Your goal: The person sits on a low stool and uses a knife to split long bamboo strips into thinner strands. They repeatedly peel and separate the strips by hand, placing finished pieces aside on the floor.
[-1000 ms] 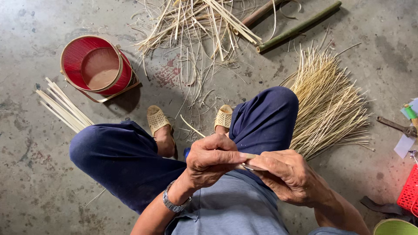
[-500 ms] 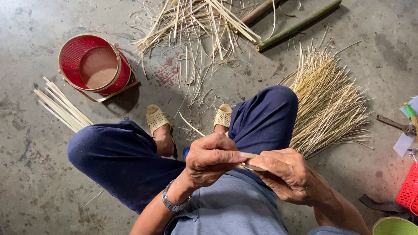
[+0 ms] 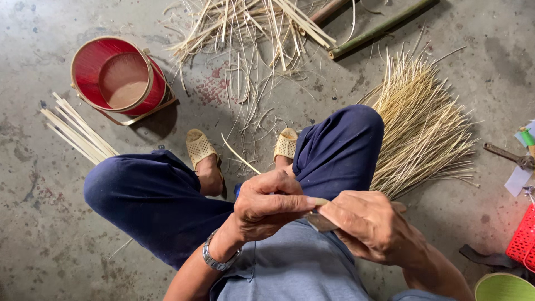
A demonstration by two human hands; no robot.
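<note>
I sit low over a concrete floor with my knees apart in dark blue trousers. My left hand [image 3: 270, 203], a metal watch on its wrist, is closed around a thin pale bamboo strip [image 3: 239, 156] that sticks out toward my feet. My right hand [image 3: 373, 226] meets it in front of my lap and grips a knife whose grey blade [image 3: 321, 222] shows between the two hands. The knife's handle is hidden inside my fist.
A red round container [image 3: 117, 78] stands at the upper left beside several flat bamboo slats [image 3: 78, 131]. A fan of thin bamboo slivers [image 3: 423, 125] lies right of my knee. Scraps [image 3: 251, 33] and a green bamboo pole [image 3: 379, 28] lie ahead. A red basket [image 3: 524, 239] sits at right.
Both hands stay joined on the strip and knife, almost still. The view has drifted slightly, nothing else has moved.
</note>
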